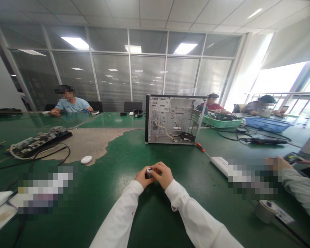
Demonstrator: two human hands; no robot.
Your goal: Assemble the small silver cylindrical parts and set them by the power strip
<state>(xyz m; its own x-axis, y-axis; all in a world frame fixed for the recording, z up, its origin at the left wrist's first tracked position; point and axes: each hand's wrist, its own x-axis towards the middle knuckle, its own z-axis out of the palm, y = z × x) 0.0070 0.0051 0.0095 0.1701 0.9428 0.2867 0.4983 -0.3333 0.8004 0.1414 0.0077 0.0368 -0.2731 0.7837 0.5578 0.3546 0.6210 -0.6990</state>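
Both of my hands meet over the green table (113, 206), near the middle of the view. Between them is a small dark cylindrical object with a light top (148, 171). My left hand (142, 177) is wrapped round its left side. The fingers of my right hand (163, 175) pinch at its top and right side. An open computer case (173, 119) stands upright beyond my hands, with cables and a dark part visible inside. To the right of the case lies a screwdriver with an orange and black handle (200, 147).
A circuit assembly with cables (38, 142) and a white round object (86, 159) lie left. At right are a green basket (222, 123), a blue basket (268, 125), a white strip (220, 165), a tape roll (265, 210) and a person's arm (297, 186). Other people sit across the table.
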